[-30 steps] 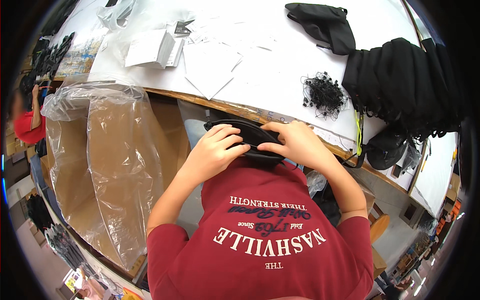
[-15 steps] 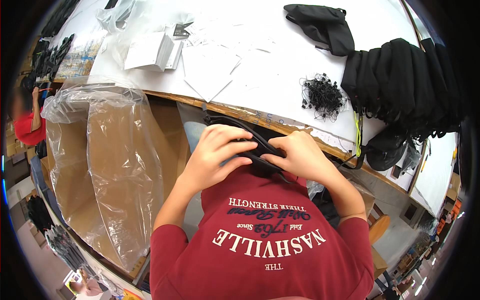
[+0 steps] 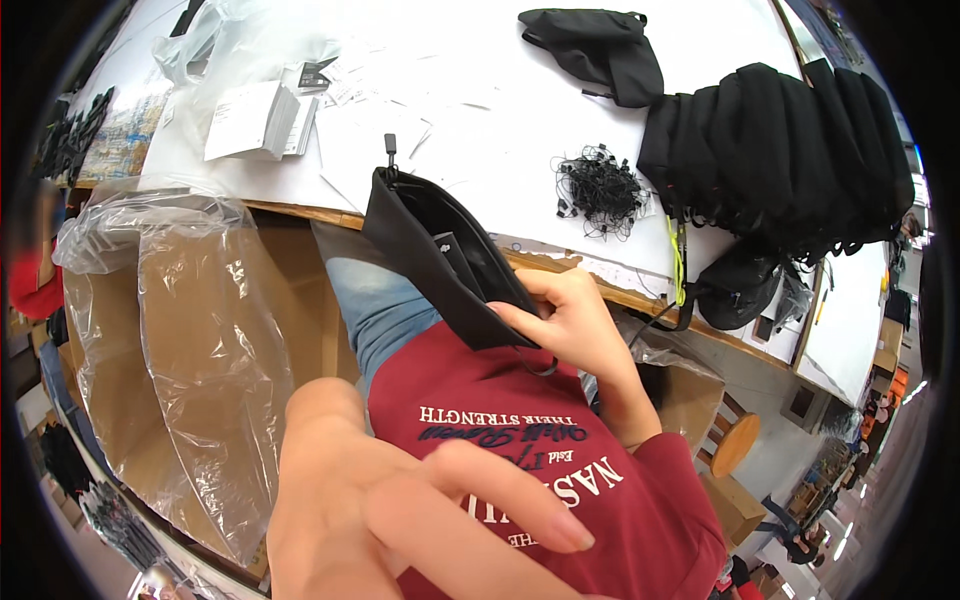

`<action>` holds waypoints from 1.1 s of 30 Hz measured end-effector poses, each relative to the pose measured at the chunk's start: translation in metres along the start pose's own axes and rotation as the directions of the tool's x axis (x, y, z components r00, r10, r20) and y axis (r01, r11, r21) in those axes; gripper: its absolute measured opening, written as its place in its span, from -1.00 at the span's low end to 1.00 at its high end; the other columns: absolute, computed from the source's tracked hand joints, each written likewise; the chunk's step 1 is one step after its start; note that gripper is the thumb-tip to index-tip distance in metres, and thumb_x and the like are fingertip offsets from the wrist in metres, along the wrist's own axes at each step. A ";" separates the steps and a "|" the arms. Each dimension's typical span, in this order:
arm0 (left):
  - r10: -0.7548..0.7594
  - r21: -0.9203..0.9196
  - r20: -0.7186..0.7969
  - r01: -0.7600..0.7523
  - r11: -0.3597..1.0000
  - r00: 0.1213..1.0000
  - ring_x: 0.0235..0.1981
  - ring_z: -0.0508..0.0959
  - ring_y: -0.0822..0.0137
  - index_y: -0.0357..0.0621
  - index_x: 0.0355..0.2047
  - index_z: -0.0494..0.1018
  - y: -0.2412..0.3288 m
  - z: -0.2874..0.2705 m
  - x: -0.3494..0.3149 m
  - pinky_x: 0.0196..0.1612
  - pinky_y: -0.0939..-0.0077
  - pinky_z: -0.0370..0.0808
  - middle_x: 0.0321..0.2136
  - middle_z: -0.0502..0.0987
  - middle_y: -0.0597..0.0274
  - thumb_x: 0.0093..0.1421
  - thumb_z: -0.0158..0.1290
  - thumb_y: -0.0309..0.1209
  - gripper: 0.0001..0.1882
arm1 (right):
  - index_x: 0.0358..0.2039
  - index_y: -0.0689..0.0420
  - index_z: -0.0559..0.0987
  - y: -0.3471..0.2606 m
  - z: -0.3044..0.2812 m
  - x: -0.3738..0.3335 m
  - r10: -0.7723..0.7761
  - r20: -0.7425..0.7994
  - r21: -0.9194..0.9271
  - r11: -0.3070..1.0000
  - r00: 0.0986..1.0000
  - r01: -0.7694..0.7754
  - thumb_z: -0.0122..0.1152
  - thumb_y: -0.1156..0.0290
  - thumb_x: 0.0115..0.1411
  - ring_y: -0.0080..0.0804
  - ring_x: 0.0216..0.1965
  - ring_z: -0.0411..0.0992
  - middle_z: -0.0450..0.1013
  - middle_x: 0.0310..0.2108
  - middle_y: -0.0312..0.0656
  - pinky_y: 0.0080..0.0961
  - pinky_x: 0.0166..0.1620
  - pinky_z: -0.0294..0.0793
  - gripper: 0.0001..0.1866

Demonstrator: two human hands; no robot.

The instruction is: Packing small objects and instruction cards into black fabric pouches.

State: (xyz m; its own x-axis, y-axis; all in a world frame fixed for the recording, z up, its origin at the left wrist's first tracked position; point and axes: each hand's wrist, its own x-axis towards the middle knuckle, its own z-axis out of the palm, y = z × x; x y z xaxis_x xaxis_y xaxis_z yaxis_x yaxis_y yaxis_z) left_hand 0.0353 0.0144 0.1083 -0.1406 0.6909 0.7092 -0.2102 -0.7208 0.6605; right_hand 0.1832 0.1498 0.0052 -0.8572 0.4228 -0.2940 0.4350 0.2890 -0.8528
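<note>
Right hand (image 3: pixel 575 315) is closed on one black zip pouch (image 3: pixel 410 255), thumb on one wall and fingers at the mouth, gripping it by the near right end. Left hand (image 3: pixel 365 490), close to the camera and in front of the shirt, has its fingers loosely bent and parted; its palm is hidden. The pouch tilts with its mouth gaping, one zip pull (image 3: pixel 391 150) upright at its far end, and one small dark label (image 3: pixel 455 258) showing inside. That far end lies across the near edge of one white-topped table (image 3: pixel 490 185). Toward the table's right edge sits one tangle of black cords (image 3: pixel 602 192), its strands too many to count. Beyond it, one row of black bags (image 3: pixel 770 160) covers part of that edge, too overlapped to count; one lone black bag (image 3: pixel 600 55) lies farther back. At the near right corner are one black bundle (image 3: pixel 738 288) and one yellow-green cord (image 3: pixel 678 262). Two adjoining stacks of white cards (image 3: pixel 245 122) stand toward the left edge, beside one clear plastic bag (image 3: pixel 270 40). Below the near edge, on the left, is one plastic-draped carton (image 3: pixel 205 340).
</note>
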 end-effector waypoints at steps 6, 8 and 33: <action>0.193 0.069 -0.448 -0.181 0.981 0.873 0.24 0.15 0.14 0.02 0.16 0.24 -0.037 -0.040 -0.043 0.14 0.19 0.25 0.32 -0.02 0.08 0.22 -0.01 -0.13 -0.47 | -0.33 0.18 0.63 0.006 -0.007 -0.011 -0.022 -0.277 0.054 0.998 0.961 0.039 0.32 0.33 0.07 -0.70 -0.74 0.05 0.15 -0.82 -0.31 -0.60 -0.65 0.03 -0.80; 0.011 0.275 -0.746 0.293 0.916 0.666 0.21 0.23 0.08 -0.16 0.15 0.16 -0.078 -0.058 -0.059 0.17 0.25 0.21 0.25 0.07 -0.01 0.11 0.14 -0.15 -0.32 | -0.35 0.19 0.62 0.005 -0.011 -0.010 -0.048 -0.326 0.052 0.996 0.944 0.068 0.34 0.35 0.06 -0.73 -0.74 0.05 0.20 -0.81 -0.34 -0.63 -0.65 0.02 -0.81; -0.688 -0.609 -0.665 0.321 0.725 0.291 -0.23 0.56 0.37 -0.22 -0.12 0.45 -0.142 -0.040 -0.104 -0.11 0.48 0.53 -0.25 0.55 0.23 0.07 0.20 -0.49 -0.66 | -0.13 0.18 0.41 0.017 0.029 0.001 -0.060 -0.357 0.056 0.995 0.932 0.086 -0.03 0.36 0.33 -0.28 -0.77 0.32 0.31 -0.75 -0.09 -0.37 -0.60 0.22 -0.81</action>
State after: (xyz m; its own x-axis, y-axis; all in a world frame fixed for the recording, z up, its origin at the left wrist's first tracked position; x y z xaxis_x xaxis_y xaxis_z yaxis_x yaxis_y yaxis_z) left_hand 0.0407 0.0470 -0.0690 -0.5397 0.7343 -0.4118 -0.7871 -0.2665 0.5563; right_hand 0.1822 0.1301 -0.0221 -0.7267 0.6836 -0.0684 0.3437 0.2755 -0.8978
